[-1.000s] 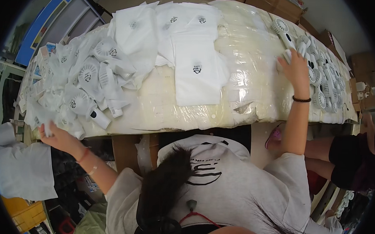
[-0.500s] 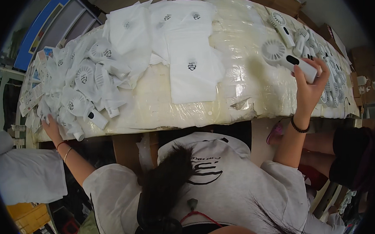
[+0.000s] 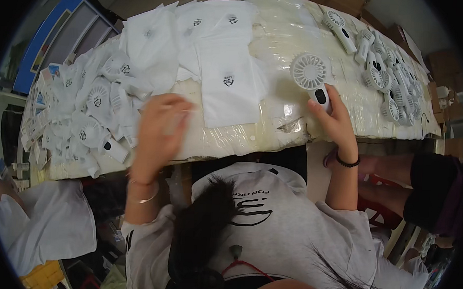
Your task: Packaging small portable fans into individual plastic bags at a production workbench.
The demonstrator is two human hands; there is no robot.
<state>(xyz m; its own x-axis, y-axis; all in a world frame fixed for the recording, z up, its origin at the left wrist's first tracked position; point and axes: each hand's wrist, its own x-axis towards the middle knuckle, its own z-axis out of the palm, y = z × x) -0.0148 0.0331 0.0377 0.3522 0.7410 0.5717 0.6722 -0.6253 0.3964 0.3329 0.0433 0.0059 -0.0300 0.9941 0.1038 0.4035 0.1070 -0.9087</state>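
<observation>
Your right hand has brought the white plastic fan with a round slotted head toward the middle of the yellowish plastic-wrapped desk, and your left hand has come in from the left end. Your right hand holds the fan's handle, between 1 and 2 o'clock. Your left hand, near 9 o'clock, is too blurry to tell its state. Flat white printed bags lie at 12.

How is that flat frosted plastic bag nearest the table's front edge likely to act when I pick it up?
The flat frosted plastic bag will probably be floppy, as it looks thin and sheet-like. It is likely light, since it seems to lie flat with nothing inside. Neighbouring bags might slide along, because they overlap.
</observation>
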